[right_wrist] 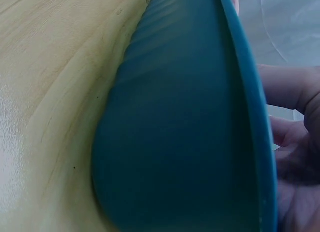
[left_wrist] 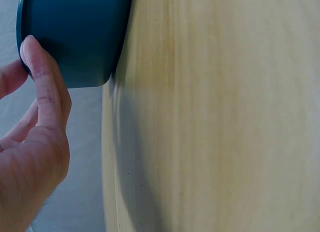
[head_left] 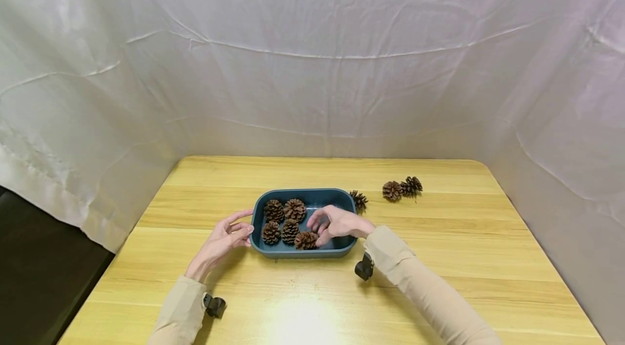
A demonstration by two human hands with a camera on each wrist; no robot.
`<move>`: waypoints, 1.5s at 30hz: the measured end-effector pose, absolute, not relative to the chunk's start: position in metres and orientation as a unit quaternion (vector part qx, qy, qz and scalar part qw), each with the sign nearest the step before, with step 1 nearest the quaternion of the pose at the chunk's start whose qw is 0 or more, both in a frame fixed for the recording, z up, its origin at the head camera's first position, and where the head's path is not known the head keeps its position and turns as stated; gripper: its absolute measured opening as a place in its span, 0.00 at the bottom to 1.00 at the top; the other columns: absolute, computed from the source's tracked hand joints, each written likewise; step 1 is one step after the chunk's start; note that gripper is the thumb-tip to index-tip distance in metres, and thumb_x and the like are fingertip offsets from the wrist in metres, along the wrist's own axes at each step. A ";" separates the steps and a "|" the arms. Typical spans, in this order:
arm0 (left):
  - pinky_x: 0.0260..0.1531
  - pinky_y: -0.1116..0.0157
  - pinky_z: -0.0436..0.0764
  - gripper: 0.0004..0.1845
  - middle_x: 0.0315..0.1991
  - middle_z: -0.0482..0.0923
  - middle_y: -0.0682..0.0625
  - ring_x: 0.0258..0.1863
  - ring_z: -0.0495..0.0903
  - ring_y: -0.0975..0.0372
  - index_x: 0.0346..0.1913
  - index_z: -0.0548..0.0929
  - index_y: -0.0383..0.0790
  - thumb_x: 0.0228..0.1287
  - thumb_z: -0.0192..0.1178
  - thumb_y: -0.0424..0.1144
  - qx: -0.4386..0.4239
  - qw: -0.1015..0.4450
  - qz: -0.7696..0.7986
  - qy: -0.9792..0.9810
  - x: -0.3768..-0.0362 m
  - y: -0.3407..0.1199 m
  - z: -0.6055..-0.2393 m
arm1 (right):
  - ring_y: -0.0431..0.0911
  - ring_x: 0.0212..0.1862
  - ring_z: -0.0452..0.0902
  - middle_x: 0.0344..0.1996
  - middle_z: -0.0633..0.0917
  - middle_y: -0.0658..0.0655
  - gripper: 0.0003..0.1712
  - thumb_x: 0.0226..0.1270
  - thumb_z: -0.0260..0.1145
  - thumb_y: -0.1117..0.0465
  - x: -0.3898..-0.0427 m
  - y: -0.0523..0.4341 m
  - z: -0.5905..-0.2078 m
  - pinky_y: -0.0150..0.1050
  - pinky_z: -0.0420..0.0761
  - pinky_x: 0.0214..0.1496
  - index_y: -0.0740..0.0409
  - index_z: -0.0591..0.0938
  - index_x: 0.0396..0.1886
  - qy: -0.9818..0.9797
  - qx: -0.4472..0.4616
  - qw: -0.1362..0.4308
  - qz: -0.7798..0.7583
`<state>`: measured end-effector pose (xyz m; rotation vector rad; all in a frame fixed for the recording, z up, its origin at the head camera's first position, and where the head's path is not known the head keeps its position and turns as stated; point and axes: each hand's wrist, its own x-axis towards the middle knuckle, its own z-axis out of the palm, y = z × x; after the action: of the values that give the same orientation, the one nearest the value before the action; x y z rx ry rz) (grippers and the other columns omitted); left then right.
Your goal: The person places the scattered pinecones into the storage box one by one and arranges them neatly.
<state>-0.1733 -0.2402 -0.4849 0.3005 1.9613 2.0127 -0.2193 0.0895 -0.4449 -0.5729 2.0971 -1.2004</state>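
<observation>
On the wooden table [head_left: 439,236]: blue tray [head_left: 337,199] holding five pine cones. Right hand [head_left: 337,224] inside the tray, fingers curled on the nearest pine cone [head_left: 306,240]. Left hand [head_left: 222,239], fingers straight, touches the tray's left wall.

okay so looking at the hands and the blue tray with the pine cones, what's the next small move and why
Probably let go of the pine cone and draw the right hand out: five cones lie in the tray, three remain on the table, and the left hand steadies the tray.
</observation>
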 end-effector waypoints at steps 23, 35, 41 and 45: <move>0.39 0.68 0.88 0.33 0.40 0.83 0.52 0.31 0.82 0.66 0.75 0.56 0.24 0.74 0.56 0.31 0.108 0.153 0.702 0.687 -0.174 -0.240 -0.485 | 0.55 0.50 0.79 0.58 0.77 0.73 0.28 0.59 0.74 0.72 -0.213 0.106 -0.434 0.36 0.86 0.51 0.73 0.76 0.59 0.781 -0.254 0.280 -0.497; 0.39 0.68 0.88 0.33 0.39 0.82 0.52 0.31 0.82 0.66 0.75 0.55 0.24 0.73 0.56 0.31 0.106 0.154 0.702 0.687 -0.172 -0.241 -0.483 | 0.71 0.58 0.74 0.59 0.73 0.79 0.29 0.61 0.72 0.71 -0.206 0.121 -0.435 0.36 0.85 0.58 0.75 0.74 0.60 0.747 -0.267 0.247 -0.556; 0.39 0.68 0.88 0.33 0.39 0.82 0.53 0.31 0.82 0.66 0.75 0.55 0.23 0.74 0.56 0.30 0.109 0.155 0.703 0.685 -0.172 -0.240 -0.484 | 0.69 0.57 0.74 0.60 0.73 0.79 0.28 0.61 0.73 0.70 -0.201 0.130 -0.438 0.35 0.85 0.57 0.70 0.76 0.60 0.730 -0.262 0.226 -0.589; 0.39 0.68 0.88 0.33 0.39 0.82 0.52 0.31 0.82 0.66 0.74 0.55 0.22 0.74 0.56 0.30 0.114 0.153 0.703 0.685 -0.173 -0.241 -0.484 | 0.66 0.57 0.75 0.61 0.72 0.79 0.28 0.60 0.73 0.71 -0.199 0.136 -0.441 0.35 0.85 0.58 0.70 0.75 0.60 0.718 -0.252 0.214 -0.613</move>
<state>-0.1731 -0.2412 -0.4844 0.3265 1.9635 2.0172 -0.1989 0.1355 -0.4411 -0.6993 1.9911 -1.7004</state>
